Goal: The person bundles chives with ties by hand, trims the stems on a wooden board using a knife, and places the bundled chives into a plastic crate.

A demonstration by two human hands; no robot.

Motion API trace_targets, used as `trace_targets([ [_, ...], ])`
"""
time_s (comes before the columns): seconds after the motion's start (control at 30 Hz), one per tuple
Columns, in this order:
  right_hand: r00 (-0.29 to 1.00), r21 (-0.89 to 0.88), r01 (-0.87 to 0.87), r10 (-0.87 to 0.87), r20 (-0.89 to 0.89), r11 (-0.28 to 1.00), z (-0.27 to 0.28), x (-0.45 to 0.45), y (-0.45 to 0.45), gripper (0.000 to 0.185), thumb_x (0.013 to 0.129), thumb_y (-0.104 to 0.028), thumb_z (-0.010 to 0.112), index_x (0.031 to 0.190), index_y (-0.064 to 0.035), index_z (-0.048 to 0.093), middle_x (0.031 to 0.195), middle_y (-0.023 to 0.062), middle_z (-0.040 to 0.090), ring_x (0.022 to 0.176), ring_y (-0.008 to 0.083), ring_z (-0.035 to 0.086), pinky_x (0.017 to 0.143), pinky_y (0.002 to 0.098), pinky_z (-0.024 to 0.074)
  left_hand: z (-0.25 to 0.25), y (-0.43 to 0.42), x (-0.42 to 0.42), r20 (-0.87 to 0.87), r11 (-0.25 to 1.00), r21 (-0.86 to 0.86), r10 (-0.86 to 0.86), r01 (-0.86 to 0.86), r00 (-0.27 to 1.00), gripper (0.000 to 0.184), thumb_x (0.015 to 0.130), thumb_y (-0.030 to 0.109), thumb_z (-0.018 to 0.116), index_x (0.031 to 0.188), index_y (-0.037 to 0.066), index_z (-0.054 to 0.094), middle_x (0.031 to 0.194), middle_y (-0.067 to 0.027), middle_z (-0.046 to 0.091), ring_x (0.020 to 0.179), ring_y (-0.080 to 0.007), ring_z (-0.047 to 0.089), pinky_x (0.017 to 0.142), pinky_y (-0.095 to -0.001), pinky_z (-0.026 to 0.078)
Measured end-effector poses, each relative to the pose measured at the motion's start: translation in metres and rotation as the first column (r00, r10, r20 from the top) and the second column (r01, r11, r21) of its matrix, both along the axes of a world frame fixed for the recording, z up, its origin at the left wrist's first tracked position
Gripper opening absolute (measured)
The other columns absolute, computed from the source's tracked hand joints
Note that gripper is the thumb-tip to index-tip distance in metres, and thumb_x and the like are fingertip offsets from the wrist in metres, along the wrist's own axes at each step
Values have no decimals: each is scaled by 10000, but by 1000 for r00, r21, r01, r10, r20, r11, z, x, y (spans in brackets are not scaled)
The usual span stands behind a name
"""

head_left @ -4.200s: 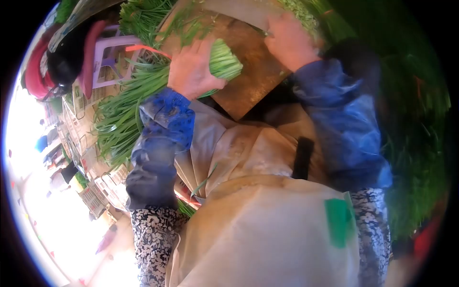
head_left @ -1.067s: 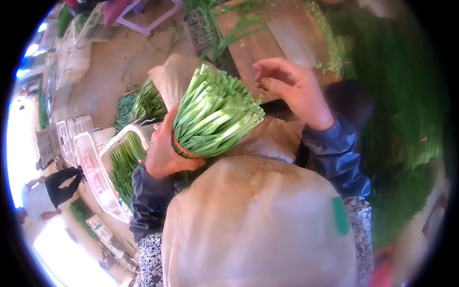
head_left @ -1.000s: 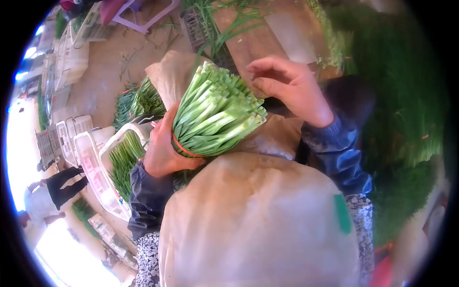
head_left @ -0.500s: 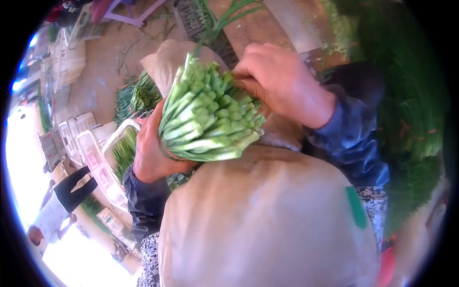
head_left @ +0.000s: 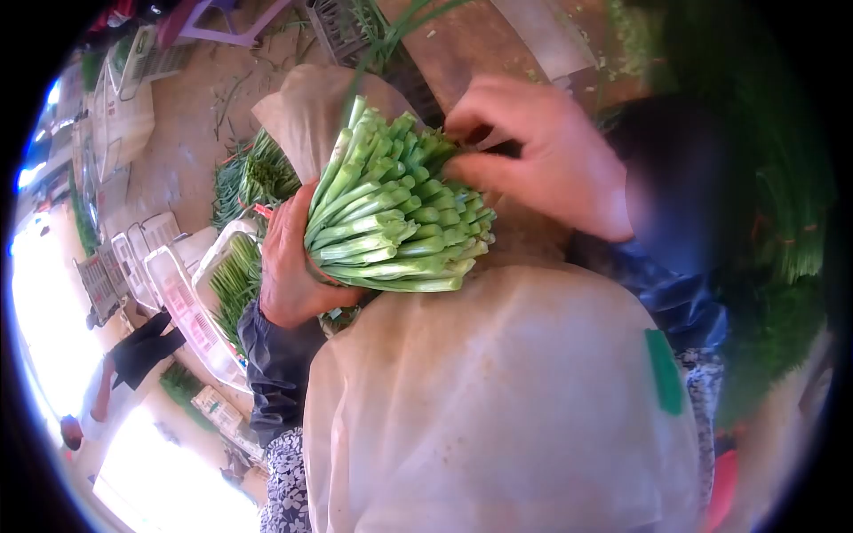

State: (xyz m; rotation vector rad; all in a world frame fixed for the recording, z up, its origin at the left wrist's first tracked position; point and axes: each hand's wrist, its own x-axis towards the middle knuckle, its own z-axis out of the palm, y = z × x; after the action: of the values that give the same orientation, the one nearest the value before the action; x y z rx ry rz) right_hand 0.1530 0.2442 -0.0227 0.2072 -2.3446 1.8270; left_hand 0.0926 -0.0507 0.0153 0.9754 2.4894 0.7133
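My left hand (head_left: pixel 289 258) is wrapped round a thick bundle of green vegetable stalks (head_left: pixel 400 213), with the pale cut ends turned up towards me. A red band shows round the bundle beside that hand. At the bundle's upper right edge is my right hand (head_left: pixel 551 155), slightly blurred. Its thumb and forefinger are apart, tips close to the stalks, and I see nothing between them. A pale stained apron (head_left: pixel 498 400) covers my lap just below the bundle.
Tied greens (head_left: pixel 262 173) lie on the floor to the left, near a white basket (head_left: pixel 233 275) of green stalks. A large stack of banded greens (head_left: pixel 791 231) stands at right. A wooden board (head_left: pixel 453 53) with scraps is ahead. A person (head_left: pixel 115 373) stands far left.
My right thumb and forefinger have come apart, and the hand has drawn slightly right, off the stalks. The bundle, still in my left hand, has shifted a little to the right in view.
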Motion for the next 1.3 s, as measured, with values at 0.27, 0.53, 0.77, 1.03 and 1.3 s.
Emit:
trace_targets([
  [0.27,975,216,97,-49,-216,972,-9,0,-12,155,758,-129,704,805,-19,606,763,129,598,745,341,600,639,424,451,-1,1,-1,25,1000,-7,12,-12,1000,991,460,191,833,1343,-40,447,1193,-208,596,1119,-374,571,996,-439,415],
  [0.53,969,-155,239,-225,106,959,-20,-2,-3,159,801,-143,692,797,-11,604,726,138,602,720,317,608,617,392,453,-10,-3,-1,50,999,4,49,-50,998,997,461,206,836,1347,-35,448,1199,-200,600,1128,-354,576,994,-417,424],
  [0.77,997,16,57,-56,-60,998,-21,0,-13,175,765,-144,696,813,-19,582,757,130,579,735,335,579,664,434,440,-10,-3,0,39,999,-22,48,-47,998,1005,459,220,840,1349,-36,449,1209,-192,600,1131,-342,581,999,-403,425],
  [1.03,916,285,308,-202,-346,908,-22,-6,-1,117,771,-65,664,831,-22,573,772,121,566,714,289,584,641,377,449,-7,2,-2,59,998,5,54,-55,997,992,475,213,847,1347,-37,447,1194,-183,607,1114,-330,588,981,-397,437],
  [1.3,897,-347,-204,317,308,915,-26,-22,0,119,922,-113,619,975,-8,636,750,-40,587,718,48,545,653,195,449,-11,-2,0,41,998,-19,53,-52,998,992,490,184,849,1361,-38,431,1187,-174,616,1095,-301,605,961,-377,454],
])
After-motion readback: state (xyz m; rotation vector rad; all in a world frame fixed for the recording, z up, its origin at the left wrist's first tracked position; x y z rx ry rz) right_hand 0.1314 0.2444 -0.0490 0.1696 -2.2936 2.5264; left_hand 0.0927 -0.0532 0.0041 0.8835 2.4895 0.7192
